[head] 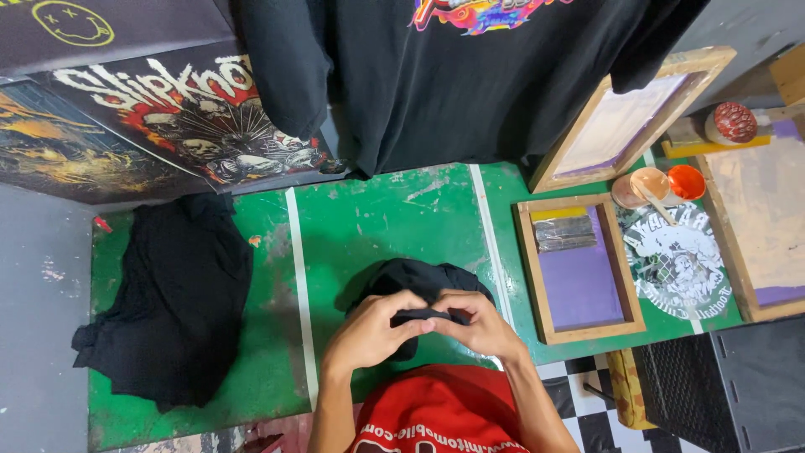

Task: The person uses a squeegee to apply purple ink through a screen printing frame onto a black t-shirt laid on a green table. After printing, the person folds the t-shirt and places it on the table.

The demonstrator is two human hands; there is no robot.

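Both hands, left hand [366,329] and right hand [480,323], pinch 1 black shirt [419,281] left of the frame [579,268]; gathering step, wanting firm grip.

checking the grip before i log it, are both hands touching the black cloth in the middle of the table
Touching. The head view shows the left hand and right hand pinching the edge of the black cloth between their fingers, with no gap.
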